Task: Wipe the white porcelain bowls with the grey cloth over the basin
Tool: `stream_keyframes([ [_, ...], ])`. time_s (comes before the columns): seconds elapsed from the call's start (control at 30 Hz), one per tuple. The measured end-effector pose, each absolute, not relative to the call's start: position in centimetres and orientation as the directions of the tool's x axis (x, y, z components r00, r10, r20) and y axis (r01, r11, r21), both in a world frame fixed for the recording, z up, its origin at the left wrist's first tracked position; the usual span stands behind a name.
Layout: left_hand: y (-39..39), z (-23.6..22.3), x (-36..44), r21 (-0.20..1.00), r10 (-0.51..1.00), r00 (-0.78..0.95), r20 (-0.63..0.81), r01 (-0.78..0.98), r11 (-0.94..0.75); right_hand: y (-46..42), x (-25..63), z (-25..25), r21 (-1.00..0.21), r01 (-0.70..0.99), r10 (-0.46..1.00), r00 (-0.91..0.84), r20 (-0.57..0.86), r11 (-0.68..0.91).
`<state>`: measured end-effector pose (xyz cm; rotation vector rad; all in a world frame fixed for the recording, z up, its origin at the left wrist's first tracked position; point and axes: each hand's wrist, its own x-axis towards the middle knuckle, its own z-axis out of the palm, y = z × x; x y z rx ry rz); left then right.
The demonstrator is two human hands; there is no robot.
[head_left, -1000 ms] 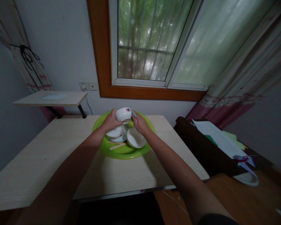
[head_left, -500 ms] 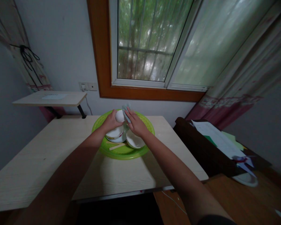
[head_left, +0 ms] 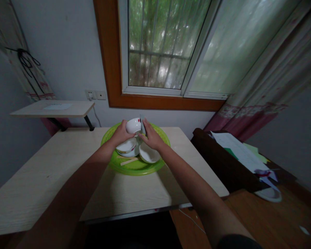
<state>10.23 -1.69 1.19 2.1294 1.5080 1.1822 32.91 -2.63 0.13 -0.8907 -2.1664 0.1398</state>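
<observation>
My left hand (head_left: 121, 134) grips a white bowl (head_left: 133, 126) with a small red mark, tipped on its side above a green plastic basin (head_left: 134, 172). Against the bowl's right side, my right hand (head_left: 152, 136) presses a pale grey-blue cloth (head_left: 143, 125), its fingers closed around it. Beneath my hands in the basin are white bowls (head_left: 126, 145) stacked on a plate (head_left: 136, 151) at the left. Another white bowl (head_left: 149, 154) lies tilted at the right. Wooden chopsticks (head_left: 129, 161) rest in front of the stack.
The basin stands on a light wooden table (head_left: 134, 193) near the wall and window. A small raised shelf (head_left: 54, 109) with paper on it is at the left. To the right is a dark brown piece of furniture (head_left: 217, 166) bearing papers (head_left: 238, 152).
The bowl in my left hand has turned, so more of its outer side and the red mark show. The cloth in my right hand now stands more upright against it.
</observation>
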Motion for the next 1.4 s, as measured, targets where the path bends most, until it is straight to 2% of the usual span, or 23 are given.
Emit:
stream_keyframes([
  [0.13,-1.4,0.8,10.2,0.641,0.884,0.163,0.438,0.633,-0.434,-3.4,32.8,0.9,-0.162,0.558,0.522,-0.581,0.624,0.814],
  [0.27,-1.4,0.8,10.4,0.644,0.885,0.177,0.431,0.627,-0.438,-3.6,32.7,1.1,-0.071,0.515,0.448,-0.659,0.604,0.854],
  [0.33,-1.6,1.0,10.5,0.642,0.881,0.17,0.442,0.626,-0.443,-3.3,32.8,1.0,-0.093,0.53,0.466,-0.633,0.619,0.843],
  [0.57,-1.7,1.4,10.6,0.66,0.88,0.093,0.465,0.627,-0.415,-1.4,33.3,-0.6,-0.323,0.613,0.649,-0.433,0.625,0.721],
  [0.73,-1.4,1.1,10.4,0.68,0.887,0.073,0.457,0.615,-0.4,-1.1,33.3,-1.2,-0.374,0.633,0.696,-0.387,0.605,0.677],
  [0.87,-1.5,1.1,10.4,0.662,0.883,0.095,0.459,0.627,-0.411,-1.9,33.1,-0.4,-0.3,0.62,0.632,-0.425,0.648,0.725],
  [1.07,-1.7,1.1,10.5,0.624,0.879,0.155,0.451,0.649,-0.435,-3.7,32.5,1.3,-0.084,0.525,0.458,-0.639,0.619,0.847],
  [1.17,-1.7,1.1,10.6,0.613,0.877,0.15,0.457,0.661,-0.433,-4.0,32.3,1.6,-0.073,0.499,0.438,-0.67,0.599,0.863],
  [1.27,-1.7,1.1,10.5,0.635,0.876,0.129,0.465,0.641,-0.431,-3.6,32.5,1.3,-0.148,0.512,0.48,-0.612,0.629,0.846],
  [1.4,-1.3,0.9,10.3,0.671,0.88,0.079,0.469,0.615,-0.413,-1.9,33.2,-0.2,-0.334,0.51,0.584,-0.479,0.655,0.793],
])
